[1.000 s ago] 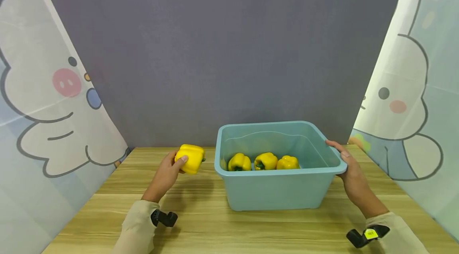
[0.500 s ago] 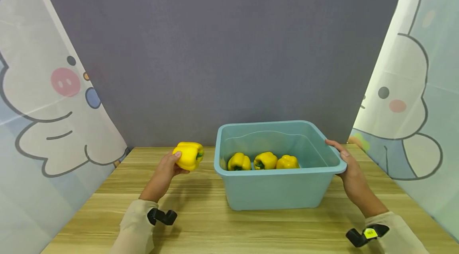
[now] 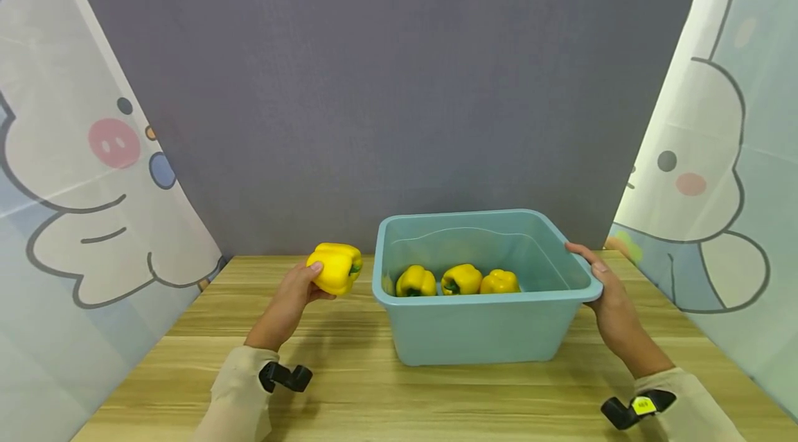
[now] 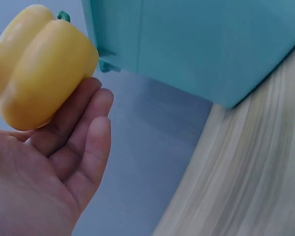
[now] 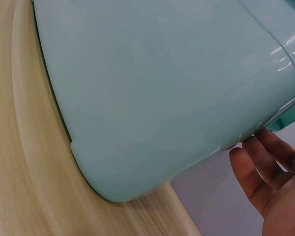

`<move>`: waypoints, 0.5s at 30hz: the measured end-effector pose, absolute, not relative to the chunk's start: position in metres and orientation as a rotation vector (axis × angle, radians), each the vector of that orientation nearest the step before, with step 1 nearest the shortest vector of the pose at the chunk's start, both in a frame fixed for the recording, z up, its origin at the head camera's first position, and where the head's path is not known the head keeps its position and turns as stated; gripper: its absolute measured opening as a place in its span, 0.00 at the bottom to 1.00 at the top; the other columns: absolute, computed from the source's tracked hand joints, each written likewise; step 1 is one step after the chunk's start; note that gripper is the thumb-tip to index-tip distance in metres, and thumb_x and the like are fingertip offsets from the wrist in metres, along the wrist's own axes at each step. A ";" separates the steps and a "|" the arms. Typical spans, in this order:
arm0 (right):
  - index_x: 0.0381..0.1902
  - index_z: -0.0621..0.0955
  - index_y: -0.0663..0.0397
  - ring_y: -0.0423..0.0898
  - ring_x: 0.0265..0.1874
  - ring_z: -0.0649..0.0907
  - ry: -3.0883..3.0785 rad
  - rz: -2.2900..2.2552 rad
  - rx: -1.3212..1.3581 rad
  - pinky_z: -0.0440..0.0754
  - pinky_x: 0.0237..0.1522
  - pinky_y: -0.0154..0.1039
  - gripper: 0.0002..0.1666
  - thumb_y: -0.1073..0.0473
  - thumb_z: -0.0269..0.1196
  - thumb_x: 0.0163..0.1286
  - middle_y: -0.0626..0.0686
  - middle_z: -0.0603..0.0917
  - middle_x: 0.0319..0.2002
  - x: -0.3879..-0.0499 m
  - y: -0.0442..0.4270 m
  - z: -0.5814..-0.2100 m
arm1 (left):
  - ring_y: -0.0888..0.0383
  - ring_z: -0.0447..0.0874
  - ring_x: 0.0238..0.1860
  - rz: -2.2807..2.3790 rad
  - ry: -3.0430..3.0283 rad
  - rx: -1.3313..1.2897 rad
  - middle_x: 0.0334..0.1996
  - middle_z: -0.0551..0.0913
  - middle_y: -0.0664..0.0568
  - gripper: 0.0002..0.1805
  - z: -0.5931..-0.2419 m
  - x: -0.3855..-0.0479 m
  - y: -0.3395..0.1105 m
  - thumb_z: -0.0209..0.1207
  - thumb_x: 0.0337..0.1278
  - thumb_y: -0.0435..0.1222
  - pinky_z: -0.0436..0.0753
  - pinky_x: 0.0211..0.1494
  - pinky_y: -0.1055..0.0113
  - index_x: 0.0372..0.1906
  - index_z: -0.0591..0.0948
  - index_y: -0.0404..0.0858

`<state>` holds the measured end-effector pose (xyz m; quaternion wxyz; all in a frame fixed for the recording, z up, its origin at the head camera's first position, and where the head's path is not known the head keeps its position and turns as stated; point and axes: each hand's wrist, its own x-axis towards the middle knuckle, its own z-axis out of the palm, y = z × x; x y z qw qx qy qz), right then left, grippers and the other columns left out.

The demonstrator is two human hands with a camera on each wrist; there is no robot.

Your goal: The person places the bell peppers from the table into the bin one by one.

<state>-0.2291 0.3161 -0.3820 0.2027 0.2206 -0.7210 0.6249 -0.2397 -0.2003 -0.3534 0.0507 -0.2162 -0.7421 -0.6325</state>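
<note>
My left hand (image 3: 288,303) holds a yellow bell pepper (image 3: 337,267) above the table, left of a light blue plastic bin (image 3: 480,331). In the left wrist view, the bell pepper (image 4: 46,66) sits between thumb and fingers, its green stem towards the bin's wall (image 4: 182,44). My right hand (image 3: 614,303) grips the bin's right rim. From the right wrist camera, its fingers (image 5: 258,169) touch the outer wall under the rim; the thumb is out of sight there. Inside the bin lie three more yellow bell peppers (image 3: 461,280) in a row, partly hidden by the front wall.
The bin stands on a wood-grain table (image 3: 349,400). A grey cloth backdrop (image 3: 386,95) rises behind the table's far edge. Cartoon-printed curtains (image 3: 75,220) hang on both sides.
The left hand has lifted the bell pepper slightly and turned it, so its stem end faces more towards the camera. It then shifts a little right. The right hand and bin stay put.
</note>
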 end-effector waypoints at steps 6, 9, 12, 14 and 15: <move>0.73 0.66 0.56 0.42 0.46 0.78 -1.975 1.771 0.620 0.77 0.39 0.36 0.29 0.52 0.33 0.84 0.48 0.77 0.55 -0.228 0.318 -0.382 | 0.49 0.82 0.45 -1.876 -2.250 -0.698 0.51 0.76 0.39 0.26 -0.347 -0.238 -0.193 0.43 0.80 0.50 0.83 0.49 0.58 0.62 0.72 0.32; 0.73 0.66 0.57 0.42 0.46 0.78 -1.978 1.767 0.630 0.77 0.39 0.36 0.29 0.52 0.32 0.84 0.48 0.77 0.55 -0.227 0.319 -0.383 | 0.49 0.82 0.45 -1.877 -2.258 -0.686 0.51 0.76 0.39 0.27 -0.345 -0.236 -0.191 0.44 0.79 0.51 0.83 0.50 0.55 0.62 0.72 0.32; 0.74 0.65 0.56 0.43 0.46 0.78 -1.994 1.766 0.636 0.77 0.38 0.37 0.29 0.52 0.32 0.84 0.48 0.77 0.54 -0.228 0.318 -0.383 | 0.48 0.82 0.45 -1.877 -2.266 -0.681 0.51 0.76 0.38 0.27 -0.344 -0.234 -0.191 0.44 0.79 0.50 0.82 0.51 0.55 0.62 0.71 0.31; 0.74 0.65 0.56 0.43 0.46 0.78 -2.000 1.772 0.643 0.77 0.38 0.37 0.30 0.52 0.31 0.84 0.48 0.77 0.54 -0.228 0.316 -0.382 | 0.48 0.82 0.46 -1.873 -2.267 -0.682 0.51 0.76 0.38 0.26 -0.343 -0.232 -0.192 0.43 0.80 0.50 0.82 0.51 0.57 0.63 0.71 0.31; 0.74 0.65 0.56 0.43 0.46 0.78 -2.002 1.768 0.642 0.77 0.38 0.37 0.30 0.52 0.31 0.84 0.48 0.77 0.54 -0.229 0.316 -0.382 | 0.49 0.82 0.46 -1.871 -2.265 -0.686 0.51 0.75 0.39 0.26 -0.343 -0.232 -0.192 0.43 0.80 0.49 0.83 0.50 0.57 0.63 0.71 0.31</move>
